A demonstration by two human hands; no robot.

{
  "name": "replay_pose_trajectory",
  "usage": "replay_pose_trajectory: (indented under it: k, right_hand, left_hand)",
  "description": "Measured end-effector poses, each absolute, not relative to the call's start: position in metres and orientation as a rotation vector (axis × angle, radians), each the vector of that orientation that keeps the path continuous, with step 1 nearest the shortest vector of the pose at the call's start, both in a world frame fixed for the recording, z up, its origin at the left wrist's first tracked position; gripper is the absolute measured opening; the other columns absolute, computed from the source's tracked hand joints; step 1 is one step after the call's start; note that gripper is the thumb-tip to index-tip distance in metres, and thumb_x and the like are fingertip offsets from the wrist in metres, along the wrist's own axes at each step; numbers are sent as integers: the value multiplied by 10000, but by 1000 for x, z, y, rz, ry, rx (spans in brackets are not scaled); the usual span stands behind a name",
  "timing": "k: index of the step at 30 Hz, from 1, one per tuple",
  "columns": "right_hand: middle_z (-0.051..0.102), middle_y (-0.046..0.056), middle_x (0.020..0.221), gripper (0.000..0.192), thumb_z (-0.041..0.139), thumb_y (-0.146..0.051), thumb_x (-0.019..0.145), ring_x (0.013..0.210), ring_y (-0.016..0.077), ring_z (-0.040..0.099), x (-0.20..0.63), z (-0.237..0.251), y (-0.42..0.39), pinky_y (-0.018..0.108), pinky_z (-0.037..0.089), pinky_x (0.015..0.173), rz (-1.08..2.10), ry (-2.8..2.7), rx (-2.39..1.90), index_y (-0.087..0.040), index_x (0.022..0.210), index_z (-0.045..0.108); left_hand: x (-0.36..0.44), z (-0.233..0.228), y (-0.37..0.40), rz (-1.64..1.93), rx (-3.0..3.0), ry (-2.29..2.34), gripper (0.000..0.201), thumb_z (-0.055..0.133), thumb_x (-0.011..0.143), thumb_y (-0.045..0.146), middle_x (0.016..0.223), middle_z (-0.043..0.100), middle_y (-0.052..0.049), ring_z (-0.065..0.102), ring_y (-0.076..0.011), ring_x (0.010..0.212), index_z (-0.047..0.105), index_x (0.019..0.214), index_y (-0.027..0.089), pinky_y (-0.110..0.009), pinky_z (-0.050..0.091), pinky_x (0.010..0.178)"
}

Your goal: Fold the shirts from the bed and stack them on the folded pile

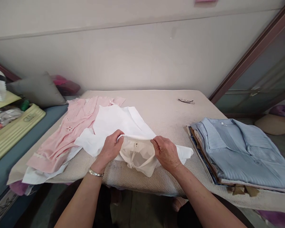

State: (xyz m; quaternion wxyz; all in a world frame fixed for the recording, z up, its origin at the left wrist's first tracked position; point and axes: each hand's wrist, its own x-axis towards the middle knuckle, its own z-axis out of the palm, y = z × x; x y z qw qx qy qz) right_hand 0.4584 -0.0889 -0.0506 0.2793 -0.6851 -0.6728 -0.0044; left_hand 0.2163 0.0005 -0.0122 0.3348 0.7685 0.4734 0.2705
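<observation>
A white shirt (118,123) lies spread on the beige padded table (161,110), its collar end toward me. My left hand (110,148) pinches the left side of the collar (136,144), thumb over the edge. My right hand (165,152) grips the collar's right side, so the neck opening is held taut between both hands. A small tag shows inside the collar. A silver bracelet sits on my left wrist.
A pink eyelet garment (68,129) lies left of the white shirt, over more white cloth. A stack of folded clothes topped by a light blue striped shirt (239,148) sits at right. A small dark clip (186,101) rests at the back. Grey cushion (38,90) and yellow tray (11,129) at far left.
</observation>
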Motion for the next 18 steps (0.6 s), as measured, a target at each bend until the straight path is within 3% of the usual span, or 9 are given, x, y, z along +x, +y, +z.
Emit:
replay_pose_trajectory:
  k: [5, 7, 10, 13, 18]
  right_hand:
    - [652, 53, 827, 260, 402, -316, 1044, 752, 206, 570, 458, -51, -89, 307, 323, 688, -23, -1788, -1830, -217, 854, 549]
    - [650, 55, 824, 261, 383, -330, 1049, 741, 208, 571, 458, -52, -89, 308, 323, 678, -10, -1763, -1822, -220, 870, 538]
    - [634, 51, 795, 273, 359, -363, 1055, 738, 215, 579, 461, -53, -87, 309, 343, 676, 60, -1708, -1811, -224, 888, 523]
    - [619, 42, 775, 277, 354, -378, 1051, 738, 214, 589, 465, -54, -85, 308, 374, 693, 147, -1653, -1793, -232, 879, 514]
    - [632, 49, 801, 284, 367, -391, 1044, 755, 211, 598, 470, -54, -86, 309, 407, 703, 207, -1641, -1695, -235, 875, 534]
  left_hand:
    - [222, -11, -5, 755, 2036, 1293, 184, 406, 974, 338, 695, 527, 39, 479, -153, 637, 556, 970, 233, -277, 360, 621]
    - [218, -4, -5, 711, 1996, 1252, 211, 429, 978, 392, 731, 566, 31, 514, -160, 677, 564, 990, 230, -280, 393, 647]
    - [201, 9, 1, 588, 1889, 1083, 314, 413, 985, 448, 1019, 692, -29, 619, -203, 958, 615, 1073, 224, -313, 478, 836]
    - [176, 17, 13, 405, 1893, 983, 356, 436, 956, 384, 1311, 650, -55, 564, -243, 1238, 625, 1217, 232, -366, 435, 1049]
    - [156, 1, 30, 216, 2037, 1065, 569, 523, 813, 238, 1455, 571, -54, 515, -265, 1335, 548, 1381, 261, -404, 406, 1106]
